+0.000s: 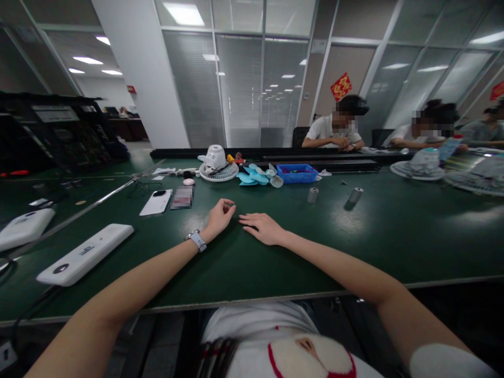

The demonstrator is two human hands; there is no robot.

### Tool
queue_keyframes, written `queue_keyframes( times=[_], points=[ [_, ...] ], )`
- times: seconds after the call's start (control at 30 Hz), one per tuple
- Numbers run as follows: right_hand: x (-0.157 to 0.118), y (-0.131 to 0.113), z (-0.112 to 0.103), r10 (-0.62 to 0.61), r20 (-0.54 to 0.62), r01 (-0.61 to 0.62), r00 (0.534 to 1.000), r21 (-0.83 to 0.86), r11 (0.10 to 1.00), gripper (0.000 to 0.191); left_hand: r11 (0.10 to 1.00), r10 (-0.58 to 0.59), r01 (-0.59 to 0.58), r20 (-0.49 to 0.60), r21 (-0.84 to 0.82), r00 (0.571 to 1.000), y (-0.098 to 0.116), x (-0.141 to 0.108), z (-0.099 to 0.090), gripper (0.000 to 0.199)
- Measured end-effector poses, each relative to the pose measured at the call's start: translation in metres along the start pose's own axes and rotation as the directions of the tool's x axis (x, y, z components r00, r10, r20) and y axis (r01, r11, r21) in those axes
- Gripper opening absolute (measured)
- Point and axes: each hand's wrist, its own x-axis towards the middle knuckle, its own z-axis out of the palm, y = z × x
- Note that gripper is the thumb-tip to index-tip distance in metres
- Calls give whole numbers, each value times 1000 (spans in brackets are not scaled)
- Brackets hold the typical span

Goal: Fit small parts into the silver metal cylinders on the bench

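Note:
My left hand [219, 217] rests on the green table with loosely curved fingers, the thumb apart from them and nothing held. A watch [196, 240] with a pale strap is on that wrist. Close beside it, my right hand [263, 228] lies palm down on the tabletop, fingers stretched out and empty. The two hands do not touch. Nearest to my left hand are a blurred-out card-like item [181, 197] and a white phone [156, 202]. Two small metal cylinders [313, 195] stand beyond my right hand.
At the back are a white fan part [218, 170], light-blue fan blades [255, 176] and a blue bin [297, 173]. A long white device [85, 254] with a cable lies left. Across the table sit several people [334, 131]; more fan parts [419, 165] are right.

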Motion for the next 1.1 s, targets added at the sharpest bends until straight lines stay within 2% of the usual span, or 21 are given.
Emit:
queue_keyframes(
  times=[0.1, 0.2, 0.3, 0.37, 0.47, 0.57, 0.67, 0.73, 0.83, 0.93, 1.1],
  points=[
    [-1, 3, 0, 53, -72, -49, 996, 51, 997, 29, 1000, 0, 0, 12, -3, 1000, 1, 0, -1, 26],
    [-3, 10, -1, 108, -115, -99, 988, 80, 992, 32, 1000, 7, -7, 14, -2, 1000, 2, -1, -2, 26],
    [-7, 25, -11, 138, -160, -140, 977, 1, 990, 33, 1000, 5, -5, 28, -1, 1000, 5, -2, -4, 26],
    [-12, 42, -25, 166, -230, -195, 959, -110, 975, 34, 1000, 3, -3, 39, 2, 999, 7, -3, -5, 26],
    [-26, 76, -55, 230, -398, -351, 888, -264, 898, 37, 1000, 6, -7, 41, 15, 999, 8, -3, -5, 25],
    [-45, 113, -81, 301, -566, -534, 768, -306, 788, 34, 1000, 12, -13, 47, 22, 999, 7, -3, -4, 25],
    [-64, 141, -93, 373, -651, -668, 661, -285, 687, 30, 1000, 18, -19, 59, 24, 998, 5, -3, -3, 26],
    [-72, 153, -93, 428, -660, -721, 617, -256, 644, 28, 1000, 17, -19, 66, 24, 998, 5, -3, -3, 26],
    [-76, 160, -89, 483, -658, -751, 578, -198, 630, 28, 999, 19, -21, 78, 24, 997, 6, -4, -4, 25],
    [-74, 163, -87, 483, -680, -749, 552, -149, 646, 28, 999, 20, -22, 90, 27, 996, 7, -4, -4, 24],
    [-70, 168, -88, 474, -692, -725, 544, -104, 680, 30, 999, 21, -23, 95, 23, 995, 7, -4, -4, 24]
  ],
)
